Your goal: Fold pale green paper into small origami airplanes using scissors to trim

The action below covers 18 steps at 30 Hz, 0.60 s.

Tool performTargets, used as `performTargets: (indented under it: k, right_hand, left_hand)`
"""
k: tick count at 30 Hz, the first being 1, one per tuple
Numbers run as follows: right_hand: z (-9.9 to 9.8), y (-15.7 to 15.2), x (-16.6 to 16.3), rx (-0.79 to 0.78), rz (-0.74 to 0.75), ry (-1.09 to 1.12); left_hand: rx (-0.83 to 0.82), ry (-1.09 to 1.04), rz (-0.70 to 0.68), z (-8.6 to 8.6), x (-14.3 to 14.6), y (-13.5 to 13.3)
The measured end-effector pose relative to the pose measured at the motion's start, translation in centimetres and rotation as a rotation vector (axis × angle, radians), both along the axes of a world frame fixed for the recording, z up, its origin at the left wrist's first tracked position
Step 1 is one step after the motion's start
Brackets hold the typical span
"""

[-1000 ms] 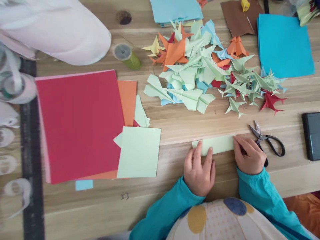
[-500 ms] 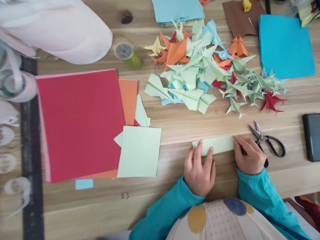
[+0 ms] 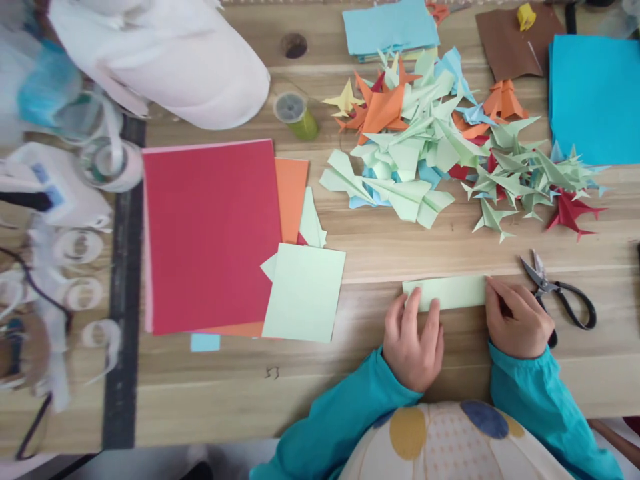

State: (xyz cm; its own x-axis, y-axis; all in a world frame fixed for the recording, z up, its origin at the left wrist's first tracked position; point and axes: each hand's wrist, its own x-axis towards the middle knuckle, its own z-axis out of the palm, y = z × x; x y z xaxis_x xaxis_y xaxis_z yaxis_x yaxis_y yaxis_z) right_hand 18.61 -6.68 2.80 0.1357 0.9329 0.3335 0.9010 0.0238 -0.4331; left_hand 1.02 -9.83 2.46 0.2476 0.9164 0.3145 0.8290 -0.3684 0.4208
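A pale green paper strip (image 3: 455, 292), which looks like a folded sheet, lies flat on the wooden table in front of me. My left hand (image 3: 414, 337) rests on its left part, fingers apart and their tips pressing on the paper. At the other end, my right hand (image 3: 520, 319) pinches the strip's corner between thumb and fingers. Just right of that hand are scissors (image 3: 547, 285) with black handles, their blades pointing up and left; the hand hides a bit of one handle. To the left, a flat pale green square sheet (image 3: 306, 292) overlaps a stack of red paper (image 3: 213, 233).
Folded paper shapes (image 3: 405, 160) in green, orange, red and blue are heaped beyond my hands. Blue sheets (image 3: 595, 100) lie at the far right. A spool of green thread (image 3: 299, 120) stands near a white bag (image 3: 200, 73). Tape rolls (image 3: 111, 163) sit on the left.
The view has swung left, so everything on the table appears farther right. Both hands stay on the green strip in nearly the same grip.
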Motion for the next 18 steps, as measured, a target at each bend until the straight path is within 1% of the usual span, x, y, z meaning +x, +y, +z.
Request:
performTargets:
  k: [5,10,18]
  right_hand:
    - [-0.07,-0.02,0.0,0.009,-0.002,-0.011]
    - [0.1,0.04,-0.07,0.017,0.003,-0.011]
    - [0.17,0.08,-0.13,0.022,-0.006,-0.011]
  left_hand:
    - [0.024,0.007,-0.025,-0.04,-0.21,-0.21]
    - [-0.025,0.075,-0.087,-0.21,-0.36,-0.26]
    - [-0.05,0.113,-0.088,-0.12,-0.41,-0.45]
